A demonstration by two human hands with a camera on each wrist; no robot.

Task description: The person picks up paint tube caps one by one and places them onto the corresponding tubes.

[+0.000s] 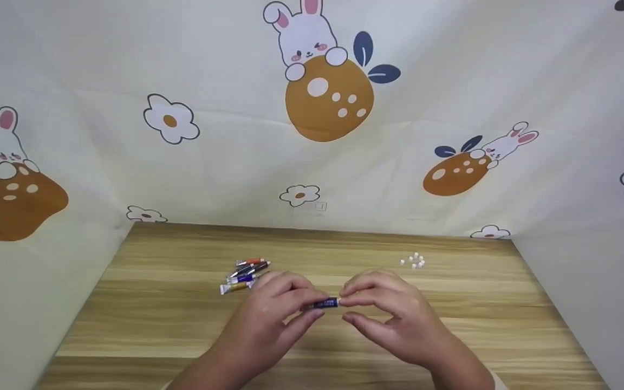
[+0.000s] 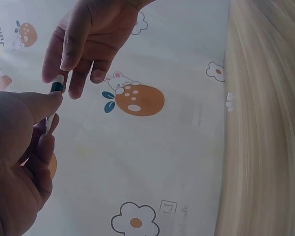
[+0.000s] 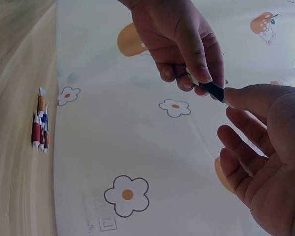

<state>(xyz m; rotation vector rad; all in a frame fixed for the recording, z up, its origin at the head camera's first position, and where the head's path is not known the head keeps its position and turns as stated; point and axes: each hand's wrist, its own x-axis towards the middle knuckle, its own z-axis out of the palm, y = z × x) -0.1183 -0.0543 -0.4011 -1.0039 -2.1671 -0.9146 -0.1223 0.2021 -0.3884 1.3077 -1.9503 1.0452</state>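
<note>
Small, slim dark-blue printed tube with a white tip sits raised above the wood-grain surface, pinched by the left hand; the right hand has fingertips at the tip, whether pinching it, cannot tell. Risk: over-squeezing could crease the tube; a slack hold could let it twist or slip. If dropped, it could roll toward the loose coloured tubes or small white pieces.

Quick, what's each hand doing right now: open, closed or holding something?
Left hand: closed, pinching a small dark-labelled paint tube.
Right hand: fingers close to the tube's white cap; whether they grip it cannot be told.
</note>
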